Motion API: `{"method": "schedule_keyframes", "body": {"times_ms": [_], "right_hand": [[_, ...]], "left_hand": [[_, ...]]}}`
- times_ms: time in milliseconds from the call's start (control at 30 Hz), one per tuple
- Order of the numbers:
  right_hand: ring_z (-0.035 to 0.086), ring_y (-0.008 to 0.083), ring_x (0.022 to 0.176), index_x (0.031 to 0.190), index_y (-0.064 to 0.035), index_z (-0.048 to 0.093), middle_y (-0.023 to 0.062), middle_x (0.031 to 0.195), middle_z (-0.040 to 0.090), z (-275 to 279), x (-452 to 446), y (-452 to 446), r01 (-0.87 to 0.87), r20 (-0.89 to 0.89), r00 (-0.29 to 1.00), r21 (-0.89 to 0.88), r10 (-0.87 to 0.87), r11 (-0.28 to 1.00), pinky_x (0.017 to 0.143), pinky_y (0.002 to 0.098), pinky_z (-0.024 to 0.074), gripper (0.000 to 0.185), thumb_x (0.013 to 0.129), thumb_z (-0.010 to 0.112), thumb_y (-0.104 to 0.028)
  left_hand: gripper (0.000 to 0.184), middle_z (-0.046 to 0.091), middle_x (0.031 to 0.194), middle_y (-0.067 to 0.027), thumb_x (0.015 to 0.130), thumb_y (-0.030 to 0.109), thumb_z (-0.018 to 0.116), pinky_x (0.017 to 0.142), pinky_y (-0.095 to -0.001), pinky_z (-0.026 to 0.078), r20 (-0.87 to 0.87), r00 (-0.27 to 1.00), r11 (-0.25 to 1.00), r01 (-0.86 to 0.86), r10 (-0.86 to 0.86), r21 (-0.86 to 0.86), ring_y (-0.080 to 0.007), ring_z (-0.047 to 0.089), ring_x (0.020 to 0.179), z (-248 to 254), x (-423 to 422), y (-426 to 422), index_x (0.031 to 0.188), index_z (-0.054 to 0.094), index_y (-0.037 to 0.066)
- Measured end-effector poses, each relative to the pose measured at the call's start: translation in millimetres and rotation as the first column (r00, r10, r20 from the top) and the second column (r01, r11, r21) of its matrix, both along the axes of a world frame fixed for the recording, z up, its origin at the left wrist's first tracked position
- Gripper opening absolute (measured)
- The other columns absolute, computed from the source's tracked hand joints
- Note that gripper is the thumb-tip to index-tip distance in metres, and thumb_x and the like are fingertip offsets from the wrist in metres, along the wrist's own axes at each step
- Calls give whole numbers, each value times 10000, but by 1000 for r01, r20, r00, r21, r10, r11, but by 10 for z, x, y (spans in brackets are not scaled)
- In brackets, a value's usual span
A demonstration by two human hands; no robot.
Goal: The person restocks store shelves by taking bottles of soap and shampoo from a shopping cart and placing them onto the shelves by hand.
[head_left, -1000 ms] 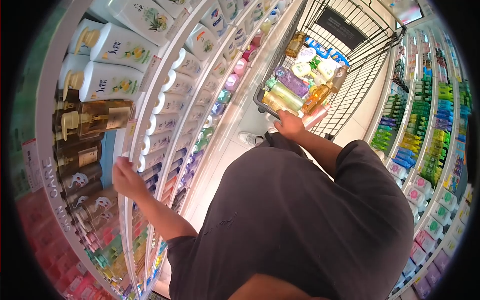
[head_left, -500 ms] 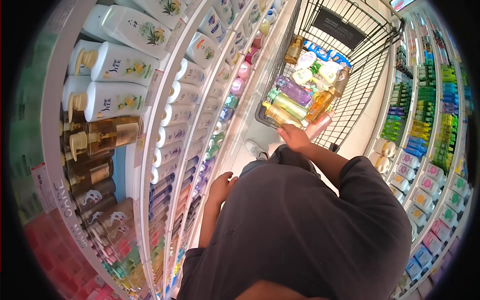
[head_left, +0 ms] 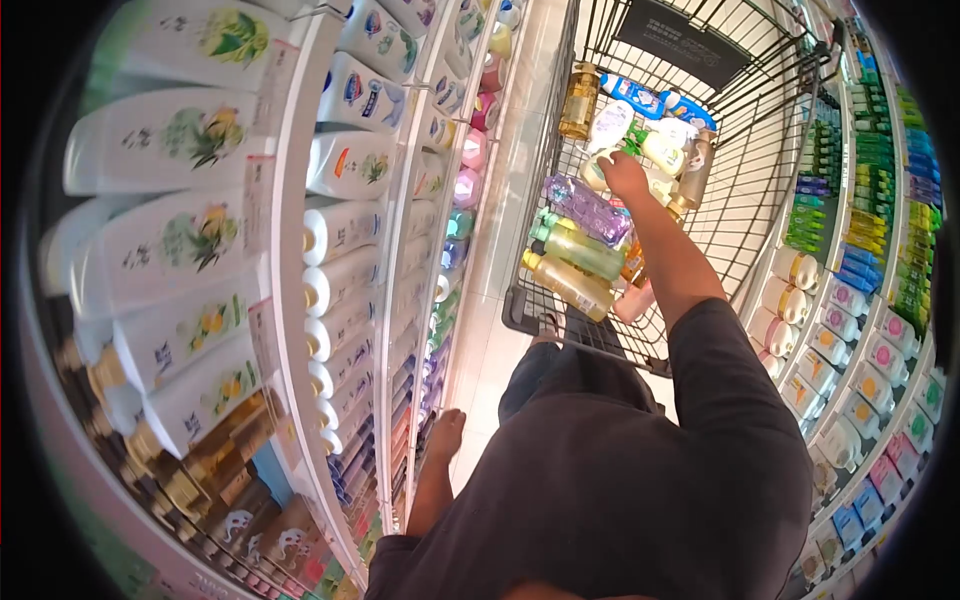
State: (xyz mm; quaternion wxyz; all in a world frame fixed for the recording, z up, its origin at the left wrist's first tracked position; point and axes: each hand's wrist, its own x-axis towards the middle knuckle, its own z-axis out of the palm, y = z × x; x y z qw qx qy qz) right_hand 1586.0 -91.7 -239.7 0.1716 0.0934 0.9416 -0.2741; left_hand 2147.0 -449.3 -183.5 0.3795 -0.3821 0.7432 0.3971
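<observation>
My right hand (head_left: 626, 177) is down inside the shopping cart (head_left: 515, 312), its fingers curled over a cream-white bottle (head_left: 594, 171). The hand and forearm hide part of that bottle and of the things beneath. Close by lie a purple bottle (head_left: 590, 210), a pale green bottle (head_left: 585, 250) and a golden bottle with a yellow cap (head_left: 568, 285). A pink bottle (head_left: 634, 302) rests at the cart's near end. My left hand (head_left: 447, 432) hangs low beside the left shelf, holding nothing, fingers loosely apart.
Further in the cart are an amber pump bottle (head_left: 579, 102), blue packs (head_left: 632, 97) and a brownish bottle (head_left: 697, 168). Shelves of white bottles (head_left: 150, 140) line the left side. Stocked shelves (head_left: 850, 300) also run along the right, and pale floor (head_left: 480, 345) shows between.
My right hand has moved from the cart's near end forward into it, onto the cream-white bottle. My left hand has dropped lower. The view has shifted along the left shelf.
</observation>
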Motion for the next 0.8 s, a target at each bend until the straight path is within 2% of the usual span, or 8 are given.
{"method": "schedule_keyframes", "body": {"times_ms": [133, 267, 333, 367, 500, 633, 700, 800], "right_hand": [[617, 374, 1115, 1272, -6, 595, 240, 1203, 639, -228, -678, -194, 41, 41, 998, 96, -45, 995, 956, 443, 471, 624, 875, 545, -484], [623, 386, 1075, 1256, -8, 583, 208, 1121, 671, -550, -1230, -280, -46, -52, 997, 236, 60, 971, 895, 459, 509, 634, 876, 574, -515], [582, 408, 1129, 1333, 23, 505, 206, 1107, 678, -654, -1406, -346, -75, -25, 996, 330, 88, 941, 954, 458, 472, 736, 878, 567, -552], [530, 400, 1199, 1431, 47, 366, 197, 1140, 670, -690, -1482, -385, -91, 56, 995, 308, 77, 947, 1072, 475, 354, 842, 880, 569, -556], [520, 389, 1197, 1512, 22, 195, 217, 1227, 627, -898, -1582, -513, -78, 76, 996, 402, 51, 912, 1139, 507, 196, 960, 862, 597, -558], [513, 402, 1210, 1512, 24, 189, 273, 1197, 603, -844, -1628, -526, -40, 68, 998, 369, 17, 929, 1124, 476, 264, 955, 851, 604, -526], [540, 423, 1173, 1510, 17, 184, 306, 1170, 568, -944, -1596, -555, 72, -151, 988, 275, -31, 959, 1060, 460, 385, 930, 831, 640, -426], [575, 447, 1103, 1499, -3, 231, 303, 1161, 548, -1009, -1565, -603, 193, -227, 959, 80, -171, 978, 953, 451, 482, 881, 803, 667, -322]], "left_hand": [[445, 660, 1029, -237, 958, 354, 463, 875, -422, 483, 4, 1000, 999, -17, 17, 28, -347, 638, 969, 78, 182, 277, 1014, 651, -45], [420, 668, 921, -145, 924, 343, 518, 708, -357, 499, 228, 941, 964, -263, 250, 31, -226, 668, 803, -68, 340, 357, 1046, 653, -36], [397, 665, 917, -119, 919, 323, 530, 687, -342, 497, 253, 919, 947, -319, 301, 29, -203, 663, 797, -90, 326, 342, 1060, 651, -28], [376, 662, 913, -93, 914, 303, 542, 665, -327, 496, 267, 897, 927, -373, 353, 26, -180, 657, 790, -94, 318, 336, 1074, 650, -19], [345, 657, 924, -67, 925, 270, 554, 643, -293, 488, 278, 832, 868, -497, 481, -12, -162, 651, 783, -107, 296, 298, 1118, 640, -2], [337, 660, 936, -61, 934, 259, 559, 643, -283, 485, 274, 836, 872, -489, 475, -17, -159, 647, 783, -101, 299, 294, 1138, 635, 2], [333, 660, 942, -59, 937, 256, 561, 643, -282, 485, 286, 833, 872, -488, 473, -21, -157, 645, 783, -92, 295, 306, 1140, 635, 3], [332, 663, 950, -58, 938, 250, 568, 653, -288, 489, 268, 817, 852, -523, 511, -28, -156, 649, 796, -68, 239, 358, 1143, 632, -3]]}}
